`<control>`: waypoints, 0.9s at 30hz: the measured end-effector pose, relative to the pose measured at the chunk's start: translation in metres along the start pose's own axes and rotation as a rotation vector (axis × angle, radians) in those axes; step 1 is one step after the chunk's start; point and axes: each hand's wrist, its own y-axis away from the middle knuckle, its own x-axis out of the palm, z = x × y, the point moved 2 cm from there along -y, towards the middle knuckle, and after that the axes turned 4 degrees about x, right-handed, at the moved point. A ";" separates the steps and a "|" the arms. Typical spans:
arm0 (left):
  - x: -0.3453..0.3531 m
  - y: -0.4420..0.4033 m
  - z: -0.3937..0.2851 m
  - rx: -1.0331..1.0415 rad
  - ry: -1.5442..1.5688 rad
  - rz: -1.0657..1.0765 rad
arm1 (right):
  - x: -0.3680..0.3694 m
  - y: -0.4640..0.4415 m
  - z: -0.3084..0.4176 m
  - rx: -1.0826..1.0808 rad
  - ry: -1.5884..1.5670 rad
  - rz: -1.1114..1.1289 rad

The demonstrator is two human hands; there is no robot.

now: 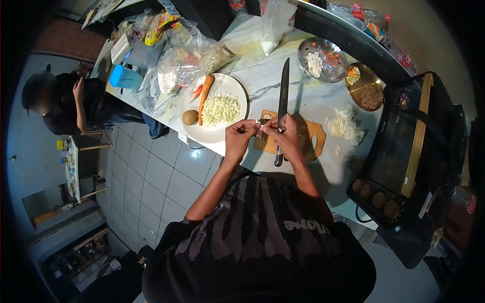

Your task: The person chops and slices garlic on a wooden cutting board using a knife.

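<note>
My right hand [286, 137] grips a long knife [284, 88] with a dark blade pointing away from me and a black handle below the fist. My left hand [240, 140] pinches a small pale piece [259, 125], too small to name for sure, and the right fingertips meet it there. Both hands are over the near left part of a wooden cutting board [309, 134]. Small whitish and dark bits show on the board just beyond my fingers. Left of the hands, a white plate [230, 83] holds chopped pale vegetable [221, 108], a carrot [206, 93], red chilies and a brown potato [190, 117].
Pale peelings [346, 126] lie right of the board. Behind are a metal plate [336, 45] of diced food and a brass-coloured plate [371, 98]. Plastic bags [187, 58] crowd the back left. A black oven [399, 151] stands right. A person [65, 101] is at far left.
</note>
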 end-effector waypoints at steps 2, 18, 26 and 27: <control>0.001 0.000 0.000 -0.006 0.013 0.003 | 0.000 0.002 0.003 0.006 0.011 0.000; 0.005 -0.003 0.012 -0.129 0.056 0.054 | -0.011 0.015 0.002 0.078 0.107 -0.022; 0.009 -0.002 0.015 -0.076 -0.029 0.062 | -0.016 0.021 -0.010 0.003 0.105 -0.029; 0.009 -0.002 0.015 -0.062 -0.031 0.067 | -0.016 0.018 -0.012 -0.014 0.105 -0.024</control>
